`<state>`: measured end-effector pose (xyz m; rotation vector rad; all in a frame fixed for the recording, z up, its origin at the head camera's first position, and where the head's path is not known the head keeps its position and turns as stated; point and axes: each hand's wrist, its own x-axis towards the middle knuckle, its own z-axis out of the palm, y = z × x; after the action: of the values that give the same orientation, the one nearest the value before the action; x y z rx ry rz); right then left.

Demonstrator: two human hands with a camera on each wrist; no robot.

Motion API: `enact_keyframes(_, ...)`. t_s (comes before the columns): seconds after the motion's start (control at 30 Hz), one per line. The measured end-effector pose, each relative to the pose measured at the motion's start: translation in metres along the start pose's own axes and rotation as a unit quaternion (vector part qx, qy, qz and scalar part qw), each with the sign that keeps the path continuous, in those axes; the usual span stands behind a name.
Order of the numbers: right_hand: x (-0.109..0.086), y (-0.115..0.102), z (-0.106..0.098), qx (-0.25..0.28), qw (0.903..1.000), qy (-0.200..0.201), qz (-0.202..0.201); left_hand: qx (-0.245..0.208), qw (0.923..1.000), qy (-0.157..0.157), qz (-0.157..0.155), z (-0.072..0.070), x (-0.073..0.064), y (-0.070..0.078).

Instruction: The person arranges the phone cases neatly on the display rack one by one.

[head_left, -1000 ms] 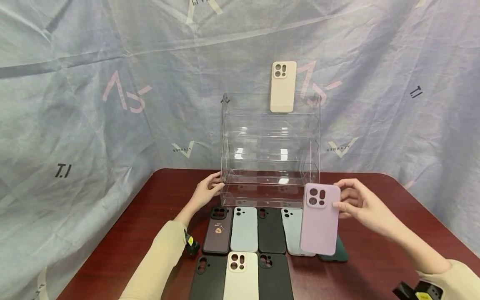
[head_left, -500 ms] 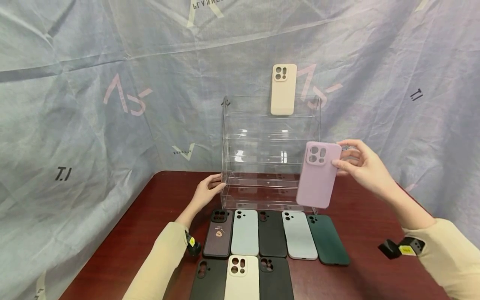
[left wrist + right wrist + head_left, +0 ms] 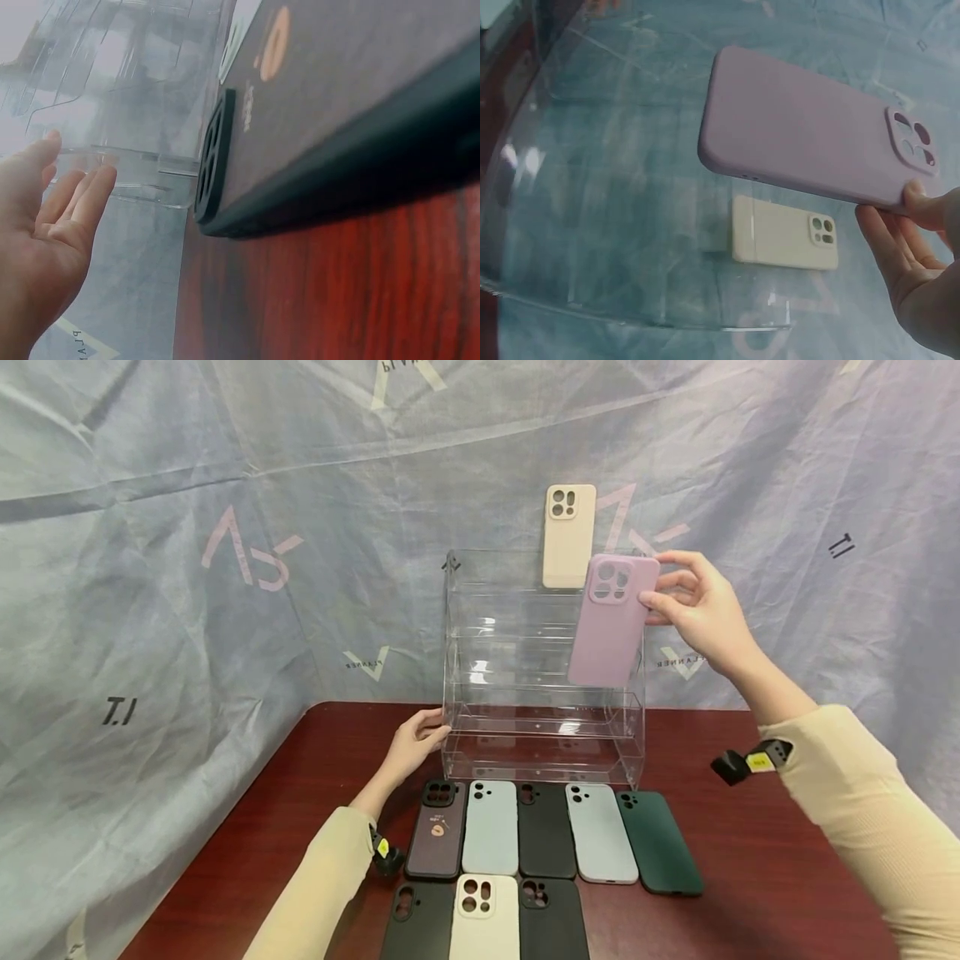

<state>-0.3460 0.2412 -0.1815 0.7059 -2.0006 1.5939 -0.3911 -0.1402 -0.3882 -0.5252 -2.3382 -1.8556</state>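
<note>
Phone case (image 3: pixel 607 631), lilac, edge nr top btwn R fingers (image 3: pixel 663 605), body to L

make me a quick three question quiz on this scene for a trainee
1. Multiple choice: what colour is the phone case in the right hand?
a) green
b) lilac
c) black

2. True or false: the cream case in the clear rack sits on its lowest tier.

3. Count: on the table, how many cases lie in the row nearest the clear rack?

Key:
1. b
2. False; it sits at the top.
3. Five
</note>
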Motion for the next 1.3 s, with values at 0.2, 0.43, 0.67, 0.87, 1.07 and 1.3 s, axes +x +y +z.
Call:
enact_keyframes(0.2,0.028,-0.008,0.014,-0.027,0.9991,0.028,-0.015,0.007,1.0000,0.004,0.000,-0.001,0.003,-0.017)
enact_keyframes(0.43,0.054,-0.013,0.024,-0.040,0.9969,0.065,-0.020,0.010,0.9999,-0.002,0.006,0.000,-0.002,-0.017)
enact_keyframes(0.67,0.079,-0.008,0.037,0.028,0.9947,0.099,-0.011,0.011,0.9999,-0.007,0.002,0.001,-0.006,-0.015)
enact_keyframes(0.87,0.099,-0.001,0.051,0.019,0.9929,0.117,0.011,0.010,0.9998,-0.015,-0.007,0.002,-0.012,-0.013)
enact_keyframes(1.07,0.115,0.002,0.066,0.019,0.9894,0.142,0.027,-0.009,0.9993,-0.035,-0.008,0.004,-0.024,0.004)
enact_keyframes(1.3,0.135,0.004,0.087,0.016,0.9855,0.168,0.019,-0.003,0.9993,-0.035,-0.008,0.004,-0.039,0.016)
